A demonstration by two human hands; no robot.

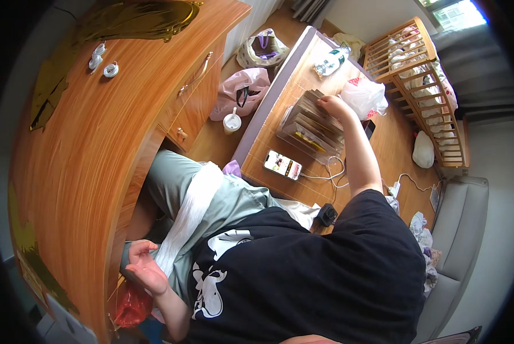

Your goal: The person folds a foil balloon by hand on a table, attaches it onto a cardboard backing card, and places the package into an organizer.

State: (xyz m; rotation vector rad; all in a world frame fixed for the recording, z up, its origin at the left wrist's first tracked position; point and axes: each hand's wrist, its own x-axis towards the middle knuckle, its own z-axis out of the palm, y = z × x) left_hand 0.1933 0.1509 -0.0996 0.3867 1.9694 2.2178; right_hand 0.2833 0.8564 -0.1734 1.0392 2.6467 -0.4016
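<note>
Clear plastic forms the organiser box [311,133] that stands on the bamboo-matted bed [280,109] in front of us, and a row of thin brown cards [317,117] stands upright inside it, leaning slightly. Our right hand [333,105] reaches out to the far end of that row; the fingers are curled down onto the top edges of the cards, closed on one or a few of them as far as we can tell, though the fingertips themselves are hidden. Our left hand [145,266] lies low beside our lap, next to the curved wooden worktop [90,143], loosely half open with the palm up and holding nothing.

We judge the cards to be light and fairly stiff, likely to flex or slip against each other if pinched loosely; the exposed top edge is the natural place to take hold. The box looks rigid but light, so it could shift if we pull hard.

A phone [283,164] with a lit screen lies just in front of the box, with a white cable [331,175] running from it. A white plastic bag [365,94] sits just beyond our right hand, and a wooden cot [417,74] stands further off.
</note>
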